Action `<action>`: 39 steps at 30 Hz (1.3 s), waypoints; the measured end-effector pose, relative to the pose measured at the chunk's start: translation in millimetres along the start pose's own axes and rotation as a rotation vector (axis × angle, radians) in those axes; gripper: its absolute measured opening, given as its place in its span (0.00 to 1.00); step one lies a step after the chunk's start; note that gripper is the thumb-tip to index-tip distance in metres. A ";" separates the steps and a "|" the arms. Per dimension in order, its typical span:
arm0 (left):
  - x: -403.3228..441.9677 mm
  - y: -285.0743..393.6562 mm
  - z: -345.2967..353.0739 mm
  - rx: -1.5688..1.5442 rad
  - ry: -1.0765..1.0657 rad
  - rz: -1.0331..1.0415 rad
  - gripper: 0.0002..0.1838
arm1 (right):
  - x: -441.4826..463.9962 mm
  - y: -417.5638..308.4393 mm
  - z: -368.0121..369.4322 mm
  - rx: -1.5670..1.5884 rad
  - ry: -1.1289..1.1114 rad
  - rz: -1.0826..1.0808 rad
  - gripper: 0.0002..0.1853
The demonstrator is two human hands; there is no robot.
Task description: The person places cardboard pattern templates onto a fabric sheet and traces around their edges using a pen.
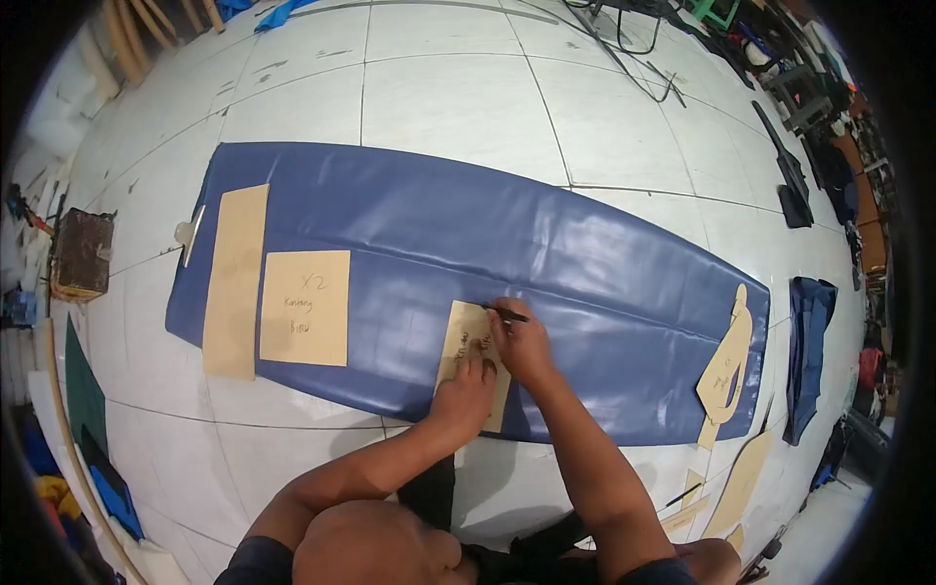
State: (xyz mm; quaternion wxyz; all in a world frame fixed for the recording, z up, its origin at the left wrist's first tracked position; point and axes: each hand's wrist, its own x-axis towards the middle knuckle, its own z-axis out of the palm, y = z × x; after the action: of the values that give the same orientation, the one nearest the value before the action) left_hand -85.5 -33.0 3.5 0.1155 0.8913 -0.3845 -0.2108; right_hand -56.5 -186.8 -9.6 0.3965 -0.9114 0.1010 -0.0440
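Note:
My right hand (524, 343) grips a dark pen (509, 314), its tip at the upper edge of a narrow tan card template (450, 336). Against that template's face presses my left hand (468, 390), its fingers extended and holding nothing; handwriting on the card is partly covered by the hands. Under the card spreads a large sheet of blue vinyl-like material (409, 205). To the left on the sheet lie a squarish tan template (304, 322) with handwriting and a long tan template (234, 283). A curved template with a slot (723, 370) rests at the sheet's right end.
White floor tiles (448, 97) surround the sheet. More tan templates (738, 483) and another dark pen (684, 493) lie at lower right. Folded dark blue material (807, 356) is farther right. A brown block (83, 253) stands at left; metal strips (634, 54) lie at the top.

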 end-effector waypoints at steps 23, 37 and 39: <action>20.7 6.6 -19.2 0.097 -0.180 -0.015 0.58 | -21.4 22.1 -28.6 0.032 0.136 0.112 0.11; 23.9 9.5 -31.3 -0.009 -0.305 -0.046 0.58 | -28.2 26.0 -41.6 0.088 0.142 0.248 0.12; 24.3 9.7 -30.2 0.008 -0.309 -0.053 0.59 | -28.6 27.7 -40.3 0.092 0.152 0.242 0.12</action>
State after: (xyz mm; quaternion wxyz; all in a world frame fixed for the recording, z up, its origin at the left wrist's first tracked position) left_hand -62.7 -56.1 26.8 0.0456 0.8587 -0.3747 -0.3467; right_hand -94.9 -227.7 -2.4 0.4315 -0.8674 0.2378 -0.0692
